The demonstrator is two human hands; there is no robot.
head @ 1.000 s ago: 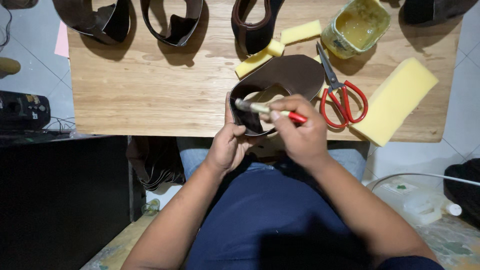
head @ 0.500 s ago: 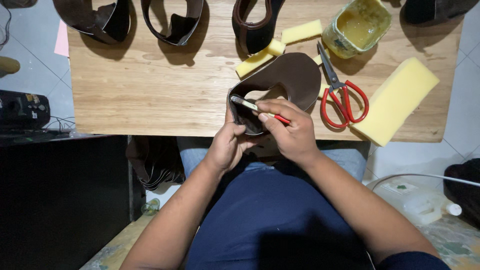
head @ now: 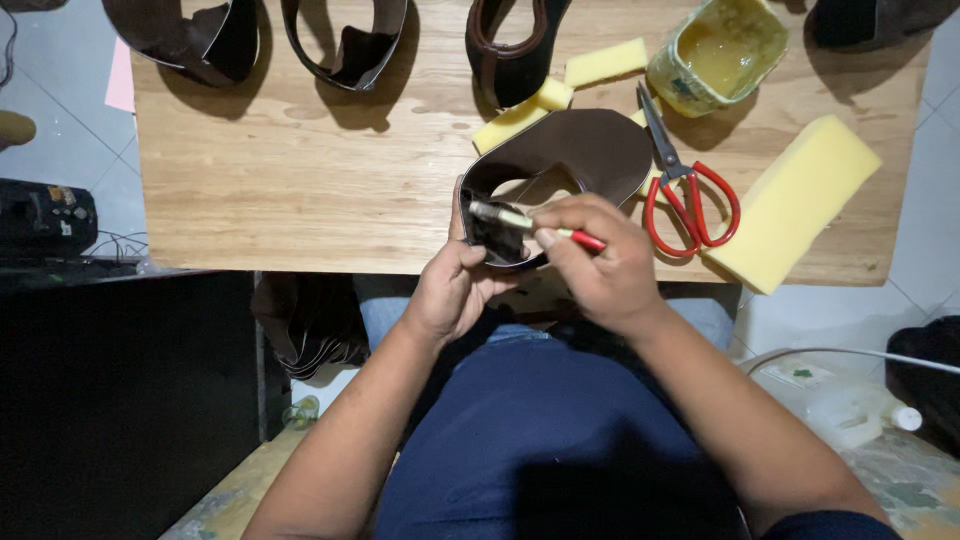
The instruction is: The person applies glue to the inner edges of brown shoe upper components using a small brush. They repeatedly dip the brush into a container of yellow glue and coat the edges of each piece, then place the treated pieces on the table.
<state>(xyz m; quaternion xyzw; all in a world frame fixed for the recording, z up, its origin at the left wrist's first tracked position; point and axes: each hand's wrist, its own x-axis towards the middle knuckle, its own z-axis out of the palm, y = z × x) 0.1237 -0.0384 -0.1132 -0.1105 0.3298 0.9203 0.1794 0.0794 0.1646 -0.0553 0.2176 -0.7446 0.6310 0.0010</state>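
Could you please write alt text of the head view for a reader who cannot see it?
Seen from above, a person's left hand steadies a dark brown leather shoe upper at the edge of a wooden table while the right hand works a small red-handled brush against it. Red scissors, yellow foam blocks and a glue tub lie nearby.

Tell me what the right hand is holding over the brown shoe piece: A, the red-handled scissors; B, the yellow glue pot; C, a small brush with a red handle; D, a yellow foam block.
C: the right hand pinches a small brush with a red handle, its tip at the brown shoe piece; the scissors lie untouched on the table.
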